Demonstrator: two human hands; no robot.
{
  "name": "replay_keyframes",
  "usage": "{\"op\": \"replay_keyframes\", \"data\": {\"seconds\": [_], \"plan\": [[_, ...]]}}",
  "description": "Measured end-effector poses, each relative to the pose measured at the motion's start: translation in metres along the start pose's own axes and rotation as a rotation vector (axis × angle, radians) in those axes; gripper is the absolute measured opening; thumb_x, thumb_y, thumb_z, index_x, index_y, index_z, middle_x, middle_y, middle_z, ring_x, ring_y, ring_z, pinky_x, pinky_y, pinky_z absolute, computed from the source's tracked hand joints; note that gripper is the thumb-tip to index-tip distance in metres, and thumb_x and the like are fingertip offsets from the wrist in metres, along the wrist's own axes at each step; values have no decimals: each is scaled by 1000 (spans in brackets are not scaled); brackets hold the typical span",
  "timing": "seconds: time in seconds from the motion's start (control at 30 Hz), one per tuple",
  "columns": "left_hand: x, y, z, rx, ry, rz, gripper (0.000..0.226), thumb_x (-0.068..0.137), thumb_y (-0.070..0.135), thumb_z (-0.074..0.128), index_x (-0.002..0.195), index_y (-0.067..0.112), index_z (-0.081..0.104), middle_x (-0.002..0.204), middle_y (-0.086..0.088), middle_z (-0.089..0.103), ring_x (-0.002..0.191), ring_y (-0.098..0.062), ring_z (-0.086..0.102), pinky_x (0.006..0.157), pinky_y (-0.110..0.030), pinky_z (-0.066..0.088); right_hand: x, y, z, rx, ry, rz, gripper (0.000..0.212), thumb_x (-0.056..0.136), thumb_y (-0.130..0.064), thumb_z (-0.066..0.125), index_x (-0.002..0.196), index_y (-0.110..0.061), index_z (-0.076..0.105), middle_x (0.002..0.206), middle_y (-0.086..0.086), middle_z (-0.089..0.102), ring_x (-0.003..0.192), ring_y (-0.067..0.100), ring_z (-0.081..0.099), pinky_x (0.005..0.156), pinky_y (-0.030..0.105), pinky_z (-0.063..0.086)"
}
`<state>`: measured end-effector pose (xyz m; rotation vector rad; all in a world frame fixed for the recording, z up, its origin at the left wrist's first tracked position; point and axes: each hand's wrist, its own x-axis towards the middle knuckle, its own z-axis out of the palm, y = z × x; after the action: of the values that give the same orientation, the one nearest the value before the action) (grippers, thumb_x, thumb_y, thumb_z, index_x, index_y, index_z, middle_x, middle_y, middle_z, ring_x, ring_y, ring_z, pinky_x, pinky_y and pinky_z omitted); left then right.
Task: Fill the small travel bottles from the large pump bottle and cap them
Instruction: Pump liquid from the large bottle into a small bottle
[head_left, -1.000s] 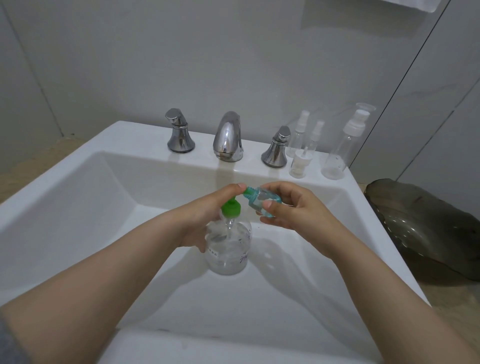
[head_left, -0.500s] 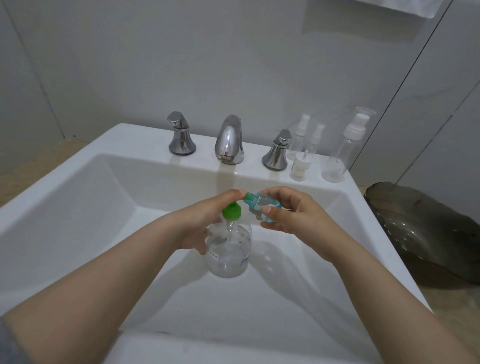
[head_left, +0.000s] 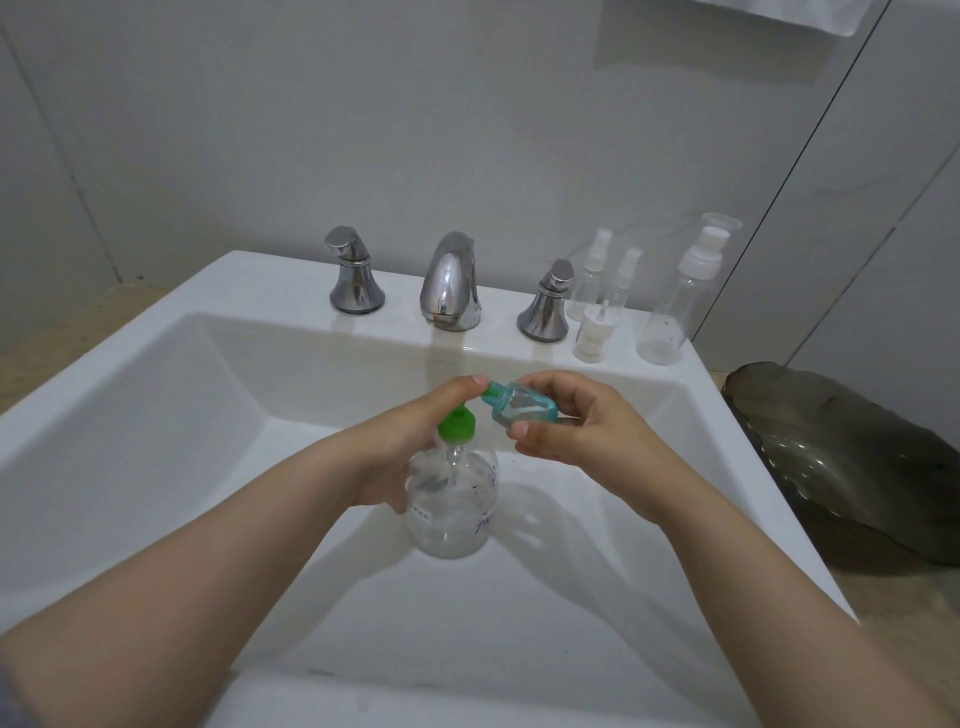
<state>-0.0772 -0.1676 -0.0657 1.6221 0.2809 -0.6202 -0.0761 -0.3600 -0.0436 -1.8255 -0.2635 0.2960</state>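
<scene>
My right hand (head_left: 576, 428) pinches the small teal see-through travel bottle (head_left: 525, 409) between thumb and curled fingers. The bottle is uncapped and tipped over on its side, its ribbed neck pointing left at the pump. That neck sits just beside the tip of my left index finger.

My left hand (head_left: 402, 447) lies over the green pump head (head_left: 457, 423) of the large clear plastic pump bottle (head_left: 452, 512). The fingers are stretched out across its top and rest on it rather than wrap it. The big bottle stands upright on the floor of the white ceramic sink (head_left: 130, 358), right under both hands and partly filled with clear liquid.

My fingers cover the pump's nozzle, so I cannot tell whether it meets the small bottle's mouth. The underside of my left hand is hidden too. I cannot make out how much liquid is in the teal bottle.

On the back ledge stand the chrome tap spout (head_left: 450, 283) and two chrome tap handles (head_left: 356, 273). To their right is a cluster of clear spray bottles with white tops (head_left: 592, 278). A loose white sprayer top (head_left: 592, 338) stands in front of them, and a taller clear bottle with a white pump (head_left: 680, 306) beside them. A dark glass leaf-shaped dish (head_left: 852, 457) sits on the counter to the right. A white cloth (head_left: 779, 13) is cut off at the top edge.
</scene>
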Motion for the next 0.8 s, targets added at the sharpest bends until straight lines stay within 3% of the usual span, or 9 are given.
{"op": "replay_keyframes", "data": {"seconds": [0.1,0.2,0.3,0.6,0.8], "plan": [[0,-1,1,-13,20,15,95,58,73,71,141,34,47,150,-9,39,139,-39,37,114,-67,22,1,2,1,-7,1,10,27,86,-4,68,111,-15,64,109,5,68,95,24,69,86,32,58],[0,0,-1,-17,29,21,84,58,70,62,131,31,56,142,-12,44,138,-40,39,113,-66,26,1,3,2,-33,0,18,25,87,-6,68,110,-16,64,110,5,67,97,27,68,86,33,58],[0,-1,-2,-24,18,25,83,52,71,69,124,30,61,133,-10,49,139,-42,39,112,-68,26,2,3,2,-53,-3,23,25,87,-7,68,111,-17,64,111,5,67,98,26,68,85,33,58],[-3,0,-4,4,4,6,89,60,79,69,133,32,53,147,-6,43,136,-38,41,113,-62,26,2,4,1,-46,6,11,23,87,-6,67,107,-18,65,109,6,67,95,24,69,86,33,58],[-4,2,2,28,33,-12,92,69,78,44,150,34,36,156,-7,33,145,-40,27,114,-65,17,2,3,-1,-8,21,-20,27,87,-5,68,112,-13,65,110,6,68,89,20,69,91,38,56]]}}
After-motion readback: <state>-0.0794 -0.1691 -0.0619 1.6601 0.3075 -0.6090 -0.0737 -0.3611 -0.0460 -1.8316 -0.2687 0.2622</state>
